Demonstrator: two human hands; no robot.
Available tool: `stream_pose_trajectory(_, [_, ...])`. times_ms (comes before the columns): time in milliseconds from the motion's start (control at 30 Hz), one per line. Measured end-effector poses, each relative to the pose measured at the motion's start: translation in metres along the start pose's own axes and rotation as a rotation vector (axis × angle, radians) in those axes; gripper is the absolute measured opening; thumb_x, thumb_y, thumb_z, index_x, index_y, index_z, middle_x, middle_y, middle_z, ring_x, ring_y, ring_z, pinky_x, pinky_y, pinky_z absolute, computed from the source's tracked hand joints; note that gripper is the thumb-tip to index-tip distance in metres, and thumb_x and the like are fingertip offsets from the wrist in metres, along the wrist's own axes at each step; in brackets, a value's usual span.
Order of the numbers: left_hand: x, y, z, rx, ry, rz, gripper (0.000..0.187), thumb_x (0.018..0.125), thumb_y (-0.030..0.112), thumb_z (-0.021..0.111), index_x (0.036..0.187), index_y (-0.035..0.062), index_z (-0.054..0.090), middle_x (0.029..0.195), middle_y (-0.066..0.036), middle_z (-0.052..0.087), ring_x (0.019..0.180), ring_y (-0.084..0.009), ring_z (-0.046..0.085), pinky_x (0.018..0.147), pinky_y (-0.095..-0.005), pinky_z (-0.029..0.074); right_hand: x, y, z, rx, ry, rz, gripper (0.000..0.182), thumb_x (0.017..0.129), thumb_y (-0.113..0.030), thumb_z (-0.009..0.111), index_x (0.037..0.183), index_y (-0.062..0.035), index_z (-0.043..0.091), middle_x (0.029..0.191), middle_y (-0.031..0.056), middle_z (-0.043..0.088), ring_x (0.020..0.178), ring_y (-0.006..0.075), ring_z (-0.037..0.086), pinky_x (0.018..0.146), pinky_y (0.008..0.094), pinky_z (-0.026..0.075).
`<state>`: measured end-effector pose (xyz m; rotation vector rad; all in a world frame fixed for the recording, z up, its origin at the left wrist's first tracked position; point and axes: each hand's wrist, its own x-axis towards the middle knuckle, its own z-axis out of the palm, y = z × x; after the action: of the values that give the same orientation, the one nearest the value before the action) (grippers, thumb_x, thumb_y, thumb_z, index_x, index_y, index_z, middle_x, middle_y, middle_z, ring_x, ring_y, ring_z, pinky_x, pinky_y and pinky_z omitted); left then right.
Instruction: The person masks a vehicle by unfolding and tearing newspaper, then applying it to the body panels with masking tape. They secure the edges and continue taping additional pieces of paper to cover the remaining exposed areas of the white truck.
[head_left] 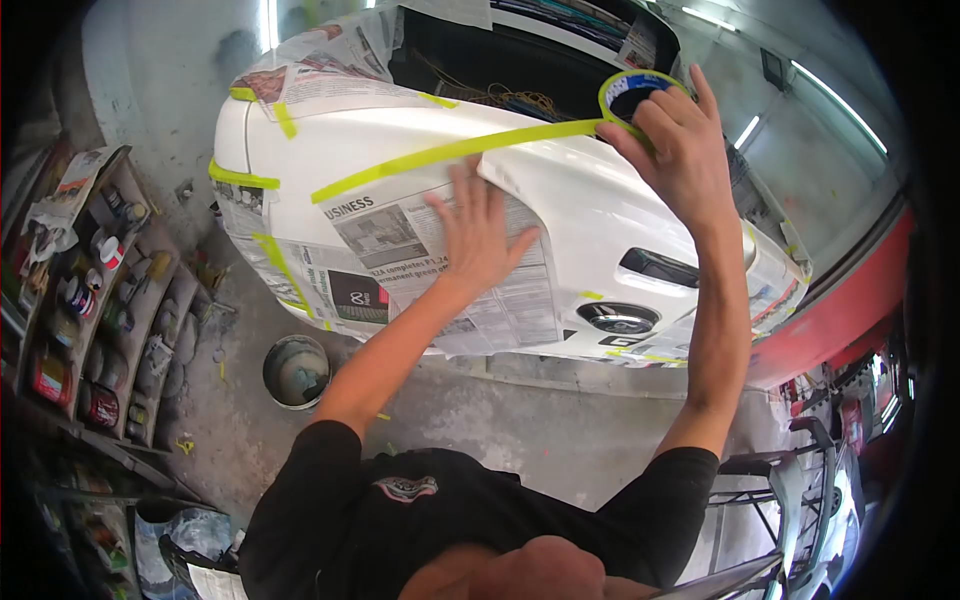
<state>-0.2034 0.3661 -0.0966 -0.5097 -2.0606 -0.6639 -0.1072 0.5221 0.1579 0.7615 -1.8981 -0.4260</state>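
My right hand (672, 130) grips a roll of yellow-green masking tape (606, 98) up at the right. From the roll a long strip of tape (440, 150) stretches leftward over the white car panel (560, 185) to the top edge of a newspaper sheet (385, 240). Flat on that sheet lies my left hand (477, 225), its fingers spread and slightly blurred, just under the strip. The sheet's upper right corner lifts and folds over. More newspaper (330, 78) is taped along the car's upper left edge.
A bucket (297, 371) stands on the concrete floor below the car's left end. Shelves (95, 310) with cans and jars line the left side. Car parts on a metal stand (790, 470) are at lower right. Yellow wiring (510, 98) lies in the car's dark opening.
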Motion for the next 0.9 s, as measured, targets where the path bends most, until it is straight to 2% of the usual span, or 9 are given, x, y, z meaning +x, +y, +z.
stream_pose_trajectory(33, [0.002,0.011,0.003,0.018,-0.094,0.070,0.116,0.084,0.059,0.066,0.154,-0.0098,0.004,0.160,-0.035,-0.007,0.147,-0.0547,-0.011,0.105,-0.0772,-0.010,0.001,-0.002,-0.002,0.006,0.002,-0.008,0.031,0.082,-0.031,0.078,0.072,-0.0070,0.060,0.070,0.0043,0.054,0.077,0.0251,0.059,0.111,0.0543,0.037])
stream_pose_trajectory(67, [0.006,0.017,0.004,-0.061,-0.054,0.112,0.109,0.086,0.057,0.066,0.153,-0.0108,0.012,0.161,-0.035,-0.001,0.148,-0.0542,-0.007,0.105,-0.0772,-0.009,0.002,-0.002,-0.003,0.008,0.005,-0.015,0.031,0.082,-0.031,0.078,0.072,-0.0071,0.061,0.070,0.0042,0.055,0.077,0.0251,0.059,0.111,0.0543,0.037])
stream_pose_trajectory(233, [0.030,0.035,0.005,-0.195,-0.002,0.254,0.108,0.087,0.053,0.067,0.153,-0.0100,0.010,0.161,-0.034,0.001,0.149,-0.0516,-0.004,0.110,-0.0724,-0.008,-0.008,0.012,0.016,-0.031,-0.054,0.012,0.030,0.083,-0.036,0.076,0.078,-0.0083,0.066,0.072,0.0040,0.059,0.082,0.0247,0.062,0.111,0.0535,0.036])
stream_pose_trajectory(267, [0.032,0.036,0.005,-0.204,0.004,0.266,0.108,0.087,0.052,0.067,0.154,-0.0096,0.010,0.161,-0.034,0.001,0.150,-0.0511,-0.004,0.111,-0.0712,-0.007,-0.008,0.017,0.021,-0.053,-0.119,0.049,0.030,0.085,-0.039,0.074,0.082,-0.0086,0.069,0.077,0.0051,0.065,0.087,0.0254,0.065,0.112,0.0540,0.034])
stream_pose_trajectory(367, [0.032,0.033,0.007,-0.192,0.020,0.283,0.109,0.087,0.052,0.068,0.154,-0.0097,0.009,0.161,-0.033,0.002,0.150,-0.0510,-0.003,0.113,-0.0686,-0.007,-0.006,0.029,0.050,-0.036,0.009,0.032,0.038,0.086,-0.038,0.073,0.072,-0.0059,0.061,0.071,0.0052,0.057,0.079,0.0263,0.062,0.112,0.0554,0.035])
stream_pose_trajectory(400, [0.032,0.033,0.007,-0.194,0.022,0.285,0.109,0.087,0.052,0.068,0.153,-0.0099,0.009,0.161,-0.034,0.002,0.150,-0.0510,-0.003,0.113,-0.0685,-0.008,-0.004,0.033,0.055,-0.036,-0.019,0.045,0.039,0.087,-0.042,0.071,0.074,-0.0062,0.064,0.074,0.0058,0.060,0.081,0.0270,0.063,0.112,0.0554,0.034])
stream_pose_trajectory(733, [0.033,0.036,0.006,-0.191,0.016,0.263,0.109,0.086,0.052,0.069,0.153,-0.0103,0.010,0.161,-0.034,0.003,0.150,-0.0509,-0.004,0.113,-0.0684,-0.007,-0.008,0.039,0.077,-0.038,-0.120,0.116,0.037,0.087,-0.042,0.071,0.081,-0.0060,0.070,0.077,0.0077,0.064,0.090,0.0277,0.065,0.113,0.0542,0.032])
stream_pose_trajectory(867, [0.033,0.036,0.006,-0.218,0.029,0.262,0.109,0.085,0.052,0.070,0.153,-0.0090,0.011,0.161,-0.032,0.005,0.150,-0.0510,-0.005,0.113,-0.0696,-0.006,-0.016,0.040,0.114,-0.014,-0.168,0.136,0.035,0.088,-0.042,0.070,0.084,-0.0068,0.072,0.080,0.0086,0.067,0.093,0.0275,0.066,0.113,0.0543,0.032])
stream_pose_trajectory(900, [0.032,0.036,0.003,-0.228,0.040,0.268,0.106,0.085,0.051,0.070,0.152,-0.0088,0.015,0.161,-0.031,0.009,0.149,-0.0505,0.001,0.113,-0.0684,-0.002,-0.017,0.037,0.120,0.010,-0.191,0.150,0.035,0.088,-0.042,0.070,0.085,-0.0071,0.073,0.082,0.0088,0.068,0.093,0.0275,0.066,0.113,0.0543,0.032])
